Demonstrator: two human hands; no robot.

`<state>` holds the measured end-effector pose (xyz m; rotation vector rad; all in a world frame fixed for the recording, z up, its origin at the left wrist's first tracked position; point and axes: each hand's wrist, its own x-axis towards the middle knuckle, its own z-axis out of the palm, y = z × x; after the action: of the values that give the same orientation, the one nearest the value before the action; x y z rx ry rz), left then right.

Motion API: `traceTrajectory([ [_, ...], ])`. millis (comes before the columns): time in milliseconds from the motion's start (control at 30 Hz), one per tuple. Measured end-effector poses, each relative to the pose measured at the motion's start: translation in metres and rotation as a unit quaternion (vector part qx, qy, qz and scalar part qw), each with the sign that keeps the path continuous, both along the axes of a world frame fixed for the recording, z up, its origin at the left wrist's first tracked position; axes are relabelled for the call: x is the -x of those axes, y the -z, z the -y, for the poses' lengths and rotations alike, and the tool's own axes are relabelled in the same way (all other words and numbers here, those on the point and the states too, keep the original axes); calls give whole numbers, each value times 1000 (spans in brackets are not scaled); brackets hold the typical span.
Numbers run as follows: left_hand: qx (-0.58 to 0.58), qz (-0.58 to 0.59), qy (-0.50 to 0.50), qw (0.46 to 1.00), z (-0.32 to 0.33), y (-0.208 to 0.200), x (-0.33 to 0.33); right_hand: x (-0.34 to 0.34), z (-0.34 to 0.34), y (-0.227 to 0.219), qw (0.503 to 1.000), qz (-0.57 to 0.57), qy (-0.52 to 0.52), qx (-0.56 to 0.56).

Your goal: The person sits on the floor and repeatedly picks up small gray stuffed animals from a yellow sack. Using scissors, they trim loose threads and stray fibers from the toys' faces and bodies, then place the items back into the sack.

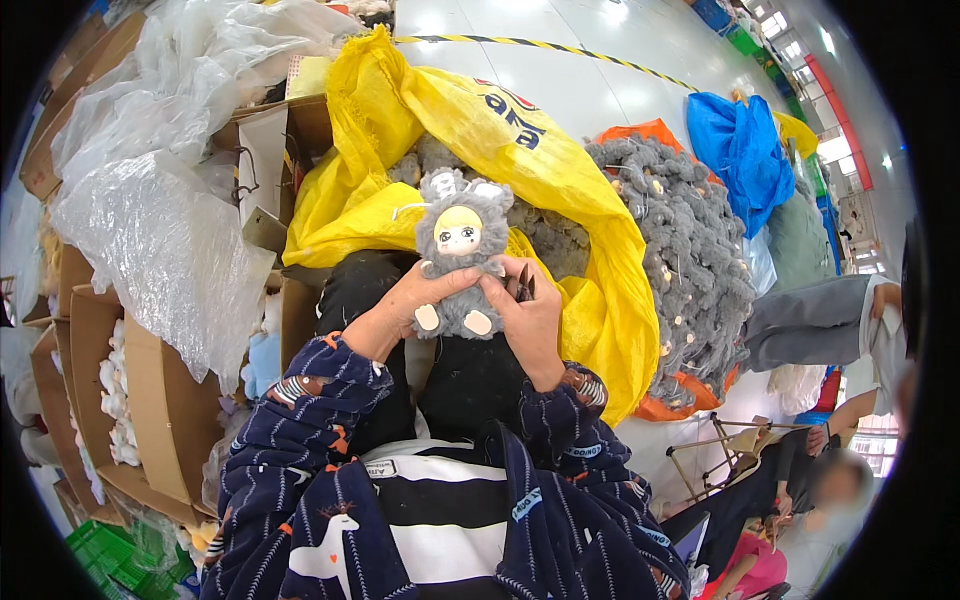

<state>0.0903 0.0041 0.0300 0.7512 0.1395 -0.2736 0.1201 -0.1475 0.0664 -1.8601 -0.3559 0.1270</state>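
Note:
A grey plush doll [452, 272] with a pale doll face, yellow fringe, upright ears and cream foot pads is held face up above my lap. My left hand [395, 308] is closed on its lower left side, the thumb across its belly. On the other side my right hand [535, 325] pinches the doll between thumb and fingers. A small dark pointed tool [525, 283], perhaps thread snips, juts up from my right hand; its handle is hidden. Beyond the doll lies an open yellow woven sack [590, 190] with grey plush inside.
At the right a large heap of grey plush dolls [680, 260] rests in an orange sack, with a blue sack [735, 150] behind. Cardboard boxes [165, 420] and clear plastic sheeting [160, 220] fill the left. A green crate [100, 555] stands lower left. Other people sit and stand at the right.

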Motion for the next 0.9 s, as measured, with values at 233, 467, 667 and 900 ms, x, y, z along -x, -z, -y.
traceTrajectory([
  [233, -22, -58, -17, 998, 2, 7, -6, -7, -2, 0, 998, 46, -18, 36],
  [467, -22, -75, -16, 997, 1, 4, -8, -11, 3, 16, 1000, 0, -1, -12],
  [667, -49, -77, -2, 996, -1, 8, -10, -16, 4, 4, 998, 28, 9, 52],
  [900, -59, -77, 11, 995, 0, 1, -10, -33, 16, 3, 951, -275, 41, -134],
])
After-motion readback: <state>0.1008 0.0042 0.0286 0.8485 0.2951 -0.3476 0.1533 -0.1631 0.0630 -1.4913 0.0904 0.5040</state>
